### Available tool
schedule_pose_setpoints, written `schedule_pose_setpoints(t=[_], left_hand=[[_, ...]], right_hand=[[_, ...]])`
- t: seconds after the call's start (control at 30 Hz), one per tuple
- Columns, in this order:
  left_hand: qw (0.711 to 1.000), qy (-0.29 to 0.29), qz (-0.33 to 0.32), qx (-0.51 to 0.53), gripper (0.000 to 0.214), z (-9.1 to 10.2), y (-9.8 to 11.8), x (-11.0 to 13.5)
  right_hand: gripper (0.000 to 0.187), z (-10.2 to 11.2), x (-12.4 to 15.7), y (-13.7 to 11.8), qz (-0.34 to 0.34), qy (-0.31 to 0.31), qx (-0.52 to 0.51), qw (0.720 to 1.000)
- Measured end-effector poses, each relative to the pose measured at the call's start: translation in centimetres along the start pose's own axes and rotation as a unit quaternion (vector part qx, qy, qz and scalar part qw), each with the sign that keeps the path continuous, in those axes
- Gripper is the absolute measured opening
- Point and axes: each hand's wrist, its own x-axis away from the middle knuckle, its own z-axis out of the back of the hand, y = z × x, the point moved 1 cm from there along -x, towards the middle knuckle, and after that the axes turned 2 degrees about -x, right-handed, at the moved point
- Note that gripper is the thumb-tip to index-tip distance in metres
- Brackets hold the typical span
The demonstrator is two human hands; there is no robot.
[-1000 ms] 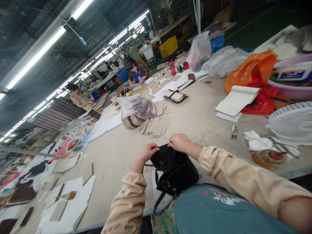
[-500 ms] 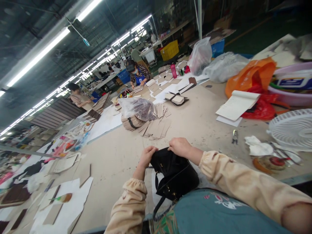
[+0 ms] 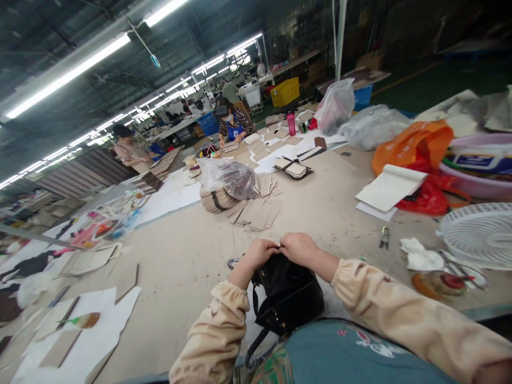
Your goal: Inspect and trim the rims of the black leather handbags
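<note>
A black bag with gold-coloured fittings rests at the table's near edge, against my body. Its dark strap hangs toward me on the left. My left hand is closed on the bag's far top edge, fingers bent over it. Right beside it, my right hand grips the same edge, so the two hands nearly touch. The fingertips are partly hidden behind the hands. White paper shows beneath the bag.
Ahead lie stacked beige pieces under a clear plastic bag. To the right are nippers, a notepad and a white plastic basket. A glue bottle lies left. A co-worker sits across the table.
My left hand has moved right along the bag's top edge, up to my right hand. The edge is now bunched between them. The view has turned slightly.
</note>
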Motion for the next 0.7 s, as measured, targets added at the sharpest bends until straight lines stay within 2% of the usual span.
schedule_pose_setpoints(t=[0.23,0.37,0.7], left_hand=[[0.999,0.015,0.023,0.039,0.023,-1.7,-1.3,0.4],[0.997,0.036,0.033,0.06,0.022,-1.9,-1.2,0.3],[0.997,0.04,0.029,0.065,0.023,-2.0,-1.1,0.3]], right_hand=[[0.032,-0.3,1.2,0.6,-0.013,0.015,-0.007,1.0],[0.035,-0.2,1.8,0.5,-0.028,0.001,0.0,1.0],[0.038,0.2,2.2,-0.2,-0.068,-0.005,0.021,0.997]])
